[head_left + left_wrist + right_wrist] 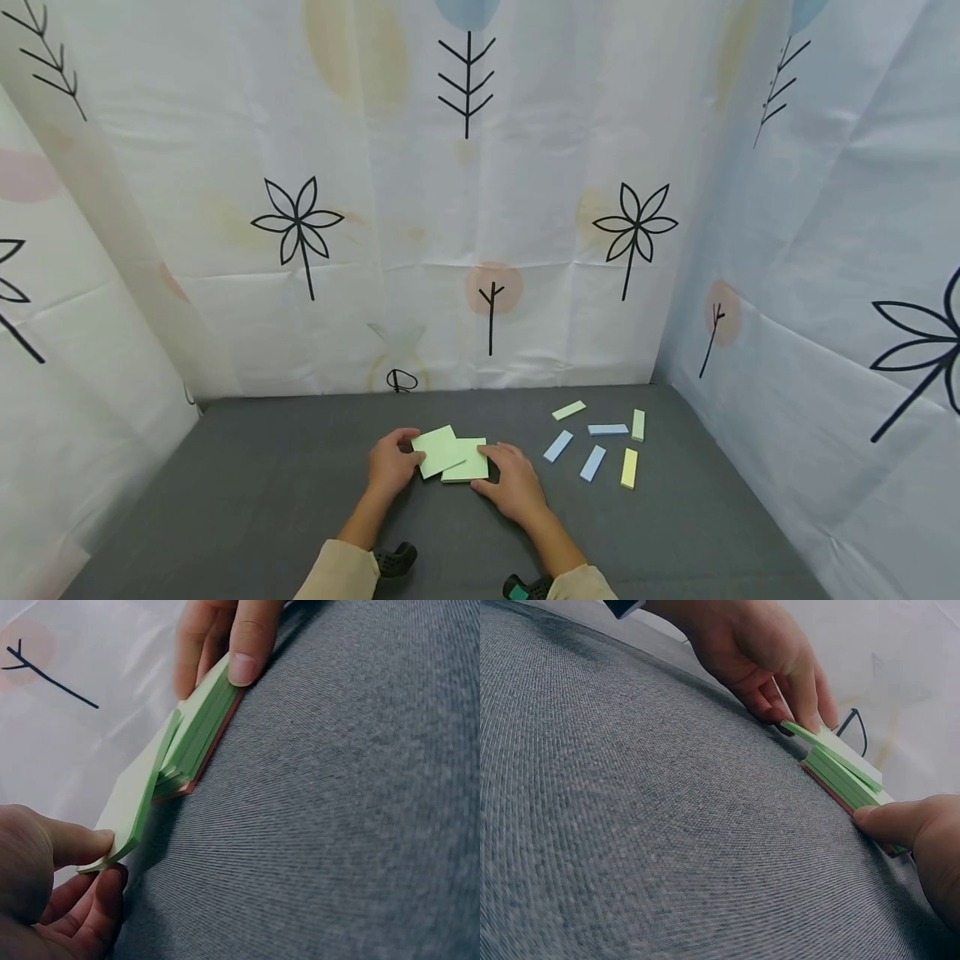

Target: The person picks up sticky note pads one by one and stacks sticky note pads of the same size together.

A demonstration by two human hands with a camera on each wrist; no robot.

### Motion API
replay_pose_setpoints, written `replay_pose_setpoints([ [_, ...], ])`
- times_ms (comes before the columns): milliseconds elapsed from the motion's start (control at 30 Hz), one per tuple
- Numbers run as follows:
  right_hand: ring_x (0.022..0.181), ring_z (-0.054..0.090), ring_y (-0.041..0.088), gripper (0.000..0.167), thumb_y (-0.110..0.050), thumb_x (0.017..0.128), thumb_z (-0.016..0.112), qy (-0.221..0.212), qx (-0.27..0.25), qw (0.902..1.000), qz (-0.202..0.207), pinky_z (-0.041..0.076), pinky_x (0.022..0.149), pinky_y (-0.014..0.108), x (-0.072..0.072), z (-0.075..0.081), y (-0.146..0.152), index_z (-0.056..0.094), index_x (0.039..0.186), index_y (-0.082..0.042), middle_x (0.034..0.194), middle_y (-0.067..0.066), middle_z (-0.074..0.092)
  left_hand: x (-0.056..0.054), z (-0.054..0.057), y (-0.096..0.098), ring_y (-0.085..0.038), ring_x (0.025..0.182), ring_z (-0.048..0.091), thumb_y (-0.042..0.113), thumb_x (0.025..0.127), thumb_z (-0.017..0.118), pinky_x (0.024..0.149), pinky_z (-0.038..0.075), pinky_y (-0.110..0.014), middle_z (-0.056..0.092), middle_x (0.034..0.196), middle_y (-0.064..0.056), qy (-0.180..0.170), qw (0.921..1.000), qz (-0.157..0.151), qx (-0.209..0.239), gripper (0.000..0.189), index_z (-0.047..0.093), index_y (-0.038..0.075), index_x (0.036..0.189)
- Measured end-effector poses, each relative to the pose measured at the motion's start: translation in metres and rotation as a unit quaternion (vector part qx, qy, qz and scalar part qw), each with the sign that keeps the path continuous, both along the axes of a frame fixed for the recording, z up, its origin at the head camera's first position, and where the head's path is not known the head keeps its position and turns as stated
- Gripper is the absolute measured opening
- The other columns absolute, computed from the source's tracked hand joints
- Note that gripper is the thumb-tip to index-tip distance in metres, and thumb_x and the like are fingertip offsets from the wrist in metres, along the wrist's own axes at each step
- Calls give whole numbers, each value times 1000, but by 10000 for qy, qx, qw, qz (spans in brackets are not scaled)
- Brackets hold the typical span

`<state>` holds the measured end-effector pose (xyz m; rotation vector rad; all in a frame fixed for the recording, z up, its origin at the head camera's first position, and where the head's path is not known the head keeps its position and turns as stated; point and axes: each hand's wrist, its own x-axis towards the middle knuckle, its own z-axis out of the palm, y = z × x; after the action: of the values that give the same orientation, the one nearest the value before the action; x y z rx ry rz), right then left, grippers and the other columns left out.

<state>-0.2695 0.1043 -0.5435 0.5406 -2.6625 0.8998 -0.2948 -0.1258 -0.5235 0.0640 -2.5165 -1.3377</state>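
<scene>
My left hand [392, 467] pinches a square light-green sticky note pad [437, 451] between thumb and fingers. That pad is tilted, and its right part overlaps a stack of green sticky note pads [474, 465]. In the left wrist view the stack [199, 735] shows several green layers with a thin reddish layer at the bottom, low on the grey surface. My right hand [517, 485] grips the stack at its right side, thumb on the near edge and fingers on the far side. In the right wrist view the tilted pad [840, 754] rests its inner edge over the stack.
Right of the hands, several narrow sticky note strips lie scattered on the grey table [247, 492]: blue strips [558, 446], green strips [638, 425] and a yellow strip [628, 468]. White patterned curtains [375, 317] stand behind the table and along both sides.
</scene>
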Motion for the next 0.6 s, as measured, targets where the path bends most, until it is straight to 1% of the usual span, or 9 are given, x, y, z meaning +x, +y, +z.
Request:
replay_pose_setpoints([
  [100, 127, 48, 32, 55, -30, 81, 80, 14, -1, 10000, -3, 40, 98, 54, 0, 0, 0, 62, 130, -12, 129, 7, 61, -1, -2, 3, -28, 87, 60, 3, 77, 78, 72, 47, -43, 68, 97, -12, 151, 9996, 112, -213, 34, 71, 4, 110],
  [233, 127, 48, 31, 56, -30, 80, 80, 28, 22, 10000, -20, 40, 98, 54, -1, -1, -1, 62, 129, -12, 128, 7, 61, -1, -3, 8, -27, 83, 61, 3, 77, 77, 72, 48, -44, 68, 99, -12, 230, 9994, 72, -246, 33, 70, 4, 110],
  [433, 126, 49, 31, 56, -30, 79, 81, 38, 21, 10000, -55, 41, 98, 53, -1, -1, -1, 63, 129, -12, 128, 7, 61, 1, -2, 15, -25, 82, 65, 3, 78, 77, 71, 51, -42, 68, 101, -12, 264, 9996, -63, -58, 34, 70, 3, 111],
  [600, 126, 49, 31, 56, -31, 79, 81, 16, 36, 10000, -64, 41, 98, 53, -1, 0, -1, 63, 129, -12, 128, 7, 61, 2, -3, 20, -24, 82, 65, 3, 78, 77, 68, 51, -40, 68, 103, -12, 244, 9996, -128, 118, 35, 69, 4, 112],
])
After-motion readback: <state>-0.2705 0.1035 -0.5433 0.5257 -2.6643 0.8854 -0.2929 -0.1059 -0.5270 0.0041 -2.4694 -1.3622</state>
